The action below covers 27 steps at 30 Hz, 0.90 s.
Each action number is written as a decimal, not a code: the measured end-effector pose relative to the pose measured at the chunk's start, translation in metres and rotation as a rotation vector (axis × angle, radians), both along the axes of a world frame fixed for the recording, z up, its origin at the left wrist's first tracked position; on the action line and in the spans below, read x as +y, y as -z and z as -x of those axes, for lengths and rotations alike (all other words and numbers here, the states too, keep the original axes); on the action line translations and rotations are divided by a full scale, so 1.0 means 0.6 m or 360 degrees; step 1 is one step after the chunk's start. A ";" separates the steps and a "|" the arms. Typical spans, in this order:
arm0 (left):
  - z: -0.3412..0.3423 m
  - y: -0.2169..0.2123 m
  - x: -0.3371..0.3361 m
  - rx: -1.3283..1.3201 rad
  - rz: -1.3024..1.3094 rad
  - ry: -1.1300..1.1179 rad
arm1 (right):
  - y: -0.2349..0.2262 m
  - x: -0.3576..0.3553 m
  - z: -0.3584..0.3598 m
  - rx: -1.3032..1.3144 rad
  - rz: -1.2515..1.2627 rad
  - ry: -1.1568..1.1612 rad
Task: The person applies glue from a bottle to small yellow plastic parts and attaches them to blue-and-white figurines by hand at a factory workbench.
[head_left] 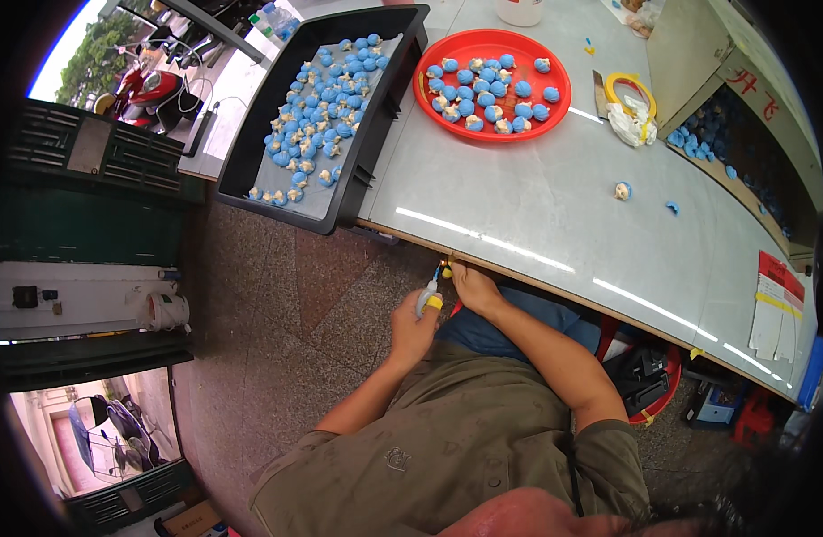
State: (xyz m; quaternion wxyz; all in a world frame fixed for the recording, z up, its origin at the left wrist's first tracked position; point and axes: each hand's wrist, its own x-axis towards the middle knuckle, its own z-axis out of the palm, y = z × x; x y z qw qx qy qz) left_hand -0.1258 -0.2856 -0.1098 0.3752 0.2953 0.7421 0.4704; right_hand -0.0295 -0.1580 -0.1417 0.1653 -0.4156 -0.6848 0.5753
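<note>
Head view looks down on a grey table (pixel 554 206) whose near edge runs just above the person's two hands. The left hand (pixel 411 322), just below that table edge, has its grip wrapped around a small white bottle (pixel 426 297) with a yellow cap end and a thin blue-tipped nozzle pointing up toward the edge. The right hand (pixel 474 288), touching the table's underside edge or very near it, pinches a tiny yellowish piece (pixel 448 266) between its fingertips, right beside the nozzle tip; how tight that grip is cannot be told at this size. Both hands sit close together over the person's lap, against blue trousers and an olive shirt. On the table, at its far side, stands a round red tray (pixel 429 98) filled with small blue and cream pieces. At the table's far left corner, hanging partly over the edge, a black rectangular tray (pixel 250 152) holds many more of the same blue pieces on a grey liner. Toward the table's right side lie a yellow ring (pixel 619 82) with crumpled white material, one stray blue and cream piece (pixel 622 191) and a blue scrap (pixel 673 208) near it. Off the table's right edge an open cardboard box (pixel 698 54) shows more blue pieces inside.
</note>
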 end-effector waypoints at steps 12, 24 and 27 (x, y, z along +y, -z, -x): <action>-0.003 -0.005 0.000 -0.0015 0.0012 -0.0014 | -0.012 0.000 -0.002 0.0032 0.0027 0.0028; -0.004 -0.013 0.001 -0.0015 0.0058 0.0007 | -0.021 0.001 -0.004 -0.0148 0.0143 -0.0084; -0.003 -0.001 -0.002 -0.0026 0.0019 -0.0003 | -0.008 0.000 -0.003 -0.0114 0.0077 -0.0061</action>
